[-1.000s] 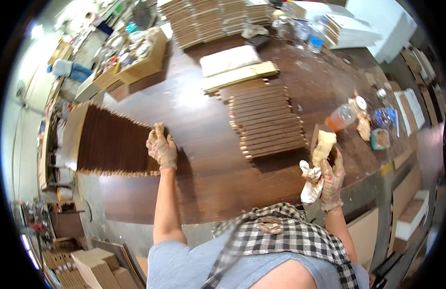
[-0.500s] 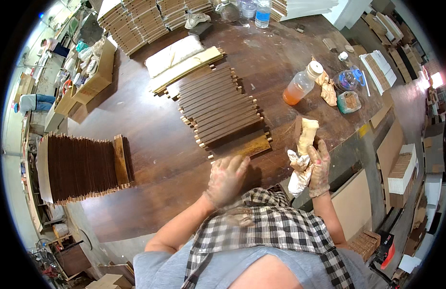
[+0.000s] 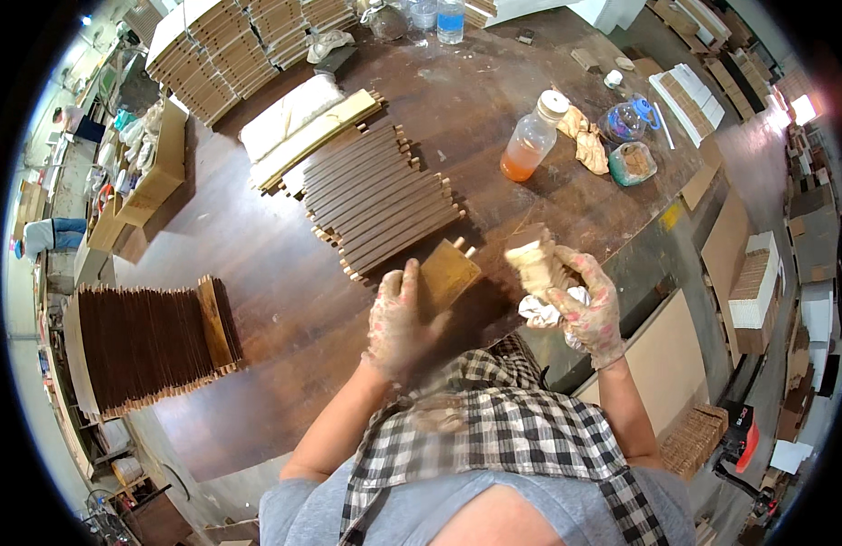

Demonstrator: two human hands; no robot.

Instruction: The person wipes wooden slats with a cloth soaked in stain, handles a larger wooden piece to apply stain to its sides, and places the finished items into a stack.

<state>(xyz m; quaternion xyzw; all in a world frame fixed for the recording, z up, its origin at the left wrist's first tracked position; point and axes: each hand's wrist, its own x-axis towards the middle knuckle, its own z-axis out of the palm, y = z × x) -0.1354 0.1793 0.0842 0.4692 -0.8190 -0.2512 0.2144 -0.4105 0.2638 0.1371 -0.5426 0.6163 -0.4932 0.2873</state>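
My left hand point(image 3: 395, 320), in a thin stained glove, grips a small brown wooden board point(image 3: 450, 276) by its left end. The board is tilted, and light dowel pegs stick out of its far end. Just beyond it lies a row of narrow dark boards point(image 3: 380, 196) with pegs at their ends. My right hand point(image 3: 592, 314), also gloved, is closed around a cream-coloured folded rag point(image 3: 535, 265). A crumpled white cloth point(image 3: 539, 312) hangs below the rag in the same hand. The rag and the board are apart.
A bottle of orange liquid point(image 3: 533, 138), a crumpled tan cloth point(image 3: 584, 141), a blue-handled jug point(image 3: 626, 120) and a green-tinted container point(image 3: 632, 164) stand at the right. Dark boards point(image 3: 143, 341) are stacked at left. A white bundle point(image 3: 293, 118) and stacked panels point(image 3: 221, 55) lie farther back.
My left hand has taken hold of the nearest board and turned it away from the row. My right hand has brought the rag leftward, closer to the board. The whole view has shifted slightly.
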